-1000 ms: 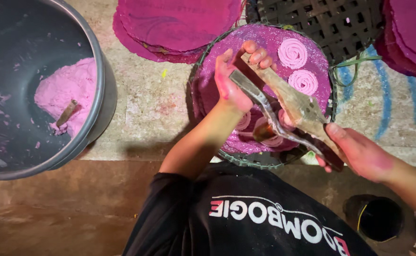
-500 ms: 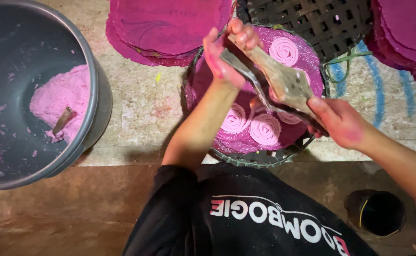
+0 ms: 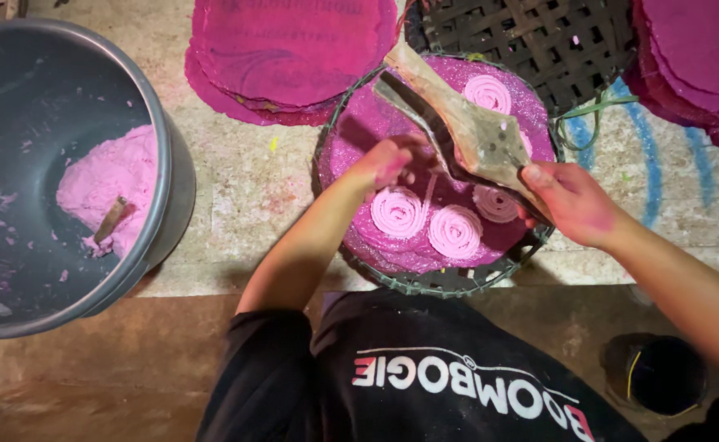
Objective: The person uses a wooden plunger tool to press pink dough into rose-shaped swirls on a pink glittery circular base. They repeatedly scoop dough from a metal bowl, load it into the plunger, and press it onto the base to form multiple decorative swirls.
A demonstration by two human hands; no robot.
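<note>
My right hand (image 3: 576,200) grips the perforated press (image 3: 478,139) over the round tray (image 3: 425,282), my loose, empty left hand (image 3: 388,164) could smudge the pink spirals (image 3: 398,211) beside it.

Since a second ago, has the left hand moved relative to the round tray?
Yes. The left hand has come back from the round tray's far rim toward the person, now just above the nearest pink spiral.

A rough, pale stone slab (image 3: 236,176) with pink stains and blue scribbles makes up the work surface, stepping down at its near edge to a brown earthen floor (image 3: 89,376). The light is dim and warm, leaving the lower corners in shadow.
</note>
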